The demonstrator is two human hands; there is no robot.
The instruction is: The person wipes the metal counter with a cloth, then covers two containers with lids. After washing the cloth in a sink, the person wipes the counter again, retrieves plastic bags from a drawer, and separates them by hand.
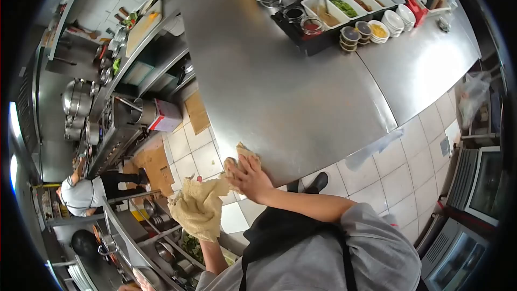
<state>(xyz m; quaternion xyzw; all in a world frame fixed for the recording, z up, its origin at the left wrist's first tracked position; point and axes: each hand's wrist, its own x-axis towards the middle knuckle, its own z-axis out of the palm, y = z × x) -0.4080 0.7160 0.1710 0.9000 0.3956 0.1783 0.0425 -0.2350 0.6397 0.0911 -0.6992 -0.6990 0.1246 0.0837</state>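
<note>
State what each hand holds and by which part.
One hand presses part of a yellow cloth flat on the steel counter edge; the rest hangs. The other hand isn't clearly visible.

1. A grey short-sleeved top is worn; the sleeve ends above the elbow.
2. A black apron is worn over the top, with a black strap seen crossing the grey fabric.
3. Both forearms are left bare; the right hand (249,175) is ungloved, and no watch or rings can be made out.
4. A black shoe (316,181) is seen on the tiled floor.
</note>
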